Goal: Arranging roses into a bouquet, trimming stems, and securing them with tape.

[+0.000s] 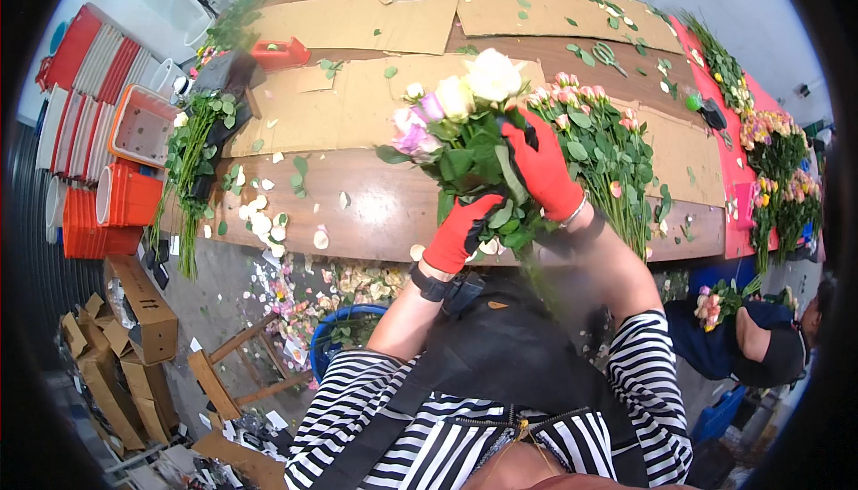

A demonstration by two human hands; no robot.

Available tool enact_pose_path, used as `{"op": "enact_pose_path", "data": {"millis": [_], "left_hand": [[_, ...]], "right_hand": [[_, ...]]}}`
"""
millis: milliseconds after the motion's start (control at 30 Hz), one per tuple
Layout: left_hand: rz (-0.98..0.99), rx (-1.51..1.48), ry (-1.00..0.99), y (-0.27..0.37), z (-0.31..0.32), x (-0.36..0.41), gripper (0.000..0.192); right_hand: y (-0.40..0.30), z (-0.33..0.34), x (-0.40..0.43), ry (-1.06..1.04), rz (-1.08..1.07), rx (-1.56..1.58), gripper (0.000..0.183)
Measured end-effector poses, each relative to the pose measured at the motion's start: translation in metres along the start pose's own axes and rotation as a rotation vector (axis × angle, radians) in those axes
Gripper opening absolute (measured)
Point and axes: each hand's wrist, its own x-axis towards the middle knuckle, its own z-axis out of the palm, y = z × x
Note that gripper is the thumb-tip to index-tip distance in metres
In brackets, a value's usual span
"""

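Observation:
Both my hands wear red work gloves with dark palms. Between them is a bunch of roses [462, 148], with white, cream and lilac blooms at the top left and green leaves below. My left hand [464, 232] grips the stems low down. Higher up on the right, my right hand [539, 162] is around the leaves just under the large white bloom, its fingertips partly hidden by foliage. The lower stems blur in front of my black apron [496, 349]. Just right of my right hand, pink roses [606, 135] lie in a row on the wooden table [375, 202].
Cardboard sheets [362, 24], green-handled scissors [608, 58] and loose petals [265, 222] are on the table. Leafy stems [194, 162] hang over its left edge. A blue bucket [335, 329] and a wooden stool [228, 369] stand below. At right, another person [730, 349] is beside roses.

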Motion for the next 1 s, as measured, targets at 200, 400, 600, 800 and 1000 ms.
{"op": "enact_pose_path", "data": {"millis": [200, 400, 600, 800, 1000], "left_hand": [[-0.315, -0.520, -0.037, 0.016, 0.031, 0.013, 0.037], [-0.629, -0.740, -0.044, 0.039, 0.057, 0.013, 0.035], [-0.336, -0.316, 0.161, -0.047, 0.003, -0.036, 0.041], [-0.359, -0.089, 0.461, -0.141, -0.149, -0.135, 0.066], [-0.504, -0.765, 0.555, -0.100, -0.178, -0.110, 0.043]], "right_hand": [[-0.005, -0.015, 0.066, 0.207, 0.133, 0.221, 0.037], [-0.095, -0.081, 0.144, 0.369, -0.249, 0.036, 0.036], [-0.171, -0.194, 0.123, 0.328, -0.827, -0.611, 0.037], [-0.006, -0.251, 0.000, 0.290, 0.051, -0.416, 0.040], [0.214, -0.243, -0.330, -0.046, 0.405, -0.716, 0.049]]}}
